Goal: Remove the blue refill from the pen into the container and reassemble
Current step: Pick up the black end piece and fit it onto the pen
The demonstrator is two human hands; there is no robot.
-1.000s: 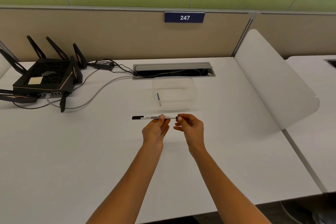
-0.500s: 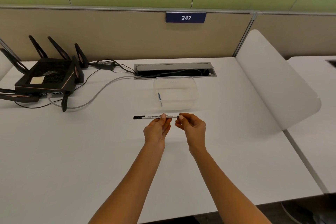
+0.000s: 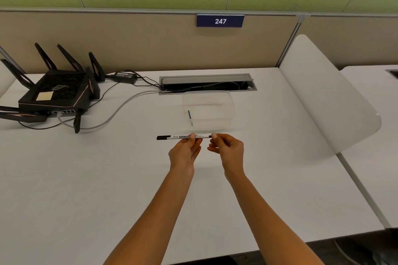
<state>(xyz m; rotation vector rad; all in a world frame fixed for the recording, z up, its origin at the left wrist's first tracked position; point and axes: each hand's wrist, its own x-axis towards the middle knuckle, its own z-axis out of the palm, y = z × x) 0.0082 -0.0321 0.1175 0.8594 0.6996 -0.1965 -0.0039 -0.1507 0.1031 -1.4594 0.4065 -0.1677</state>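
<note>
A white pen (image 3: 178, 137) with a black cap on its left end is held level just above the white desk, in front of the container. My left hand (image 3: 185, 152) pinches the pen's barrel near the middle. My right hand (image 3: 227, 149) pinches the dark right end of the pen between thumb and fingertips. Behind the pen stands a clear plastic container (image 3: 228, 112). A thin blue refill (image 3: 190, 115) lies inside it near its left wall.
A black router (image 3: 57, 94) with upright antennas and several cables sits at the back left. A grey cable hatch (image 3: 206, 84) is set into the desk behind the container. A white curved divider (image 3: 327, 97) rises on the right.
Both hands and the pen stay where they were; only the fingertips of my right hand shift slightly on the pen's end.
</note>
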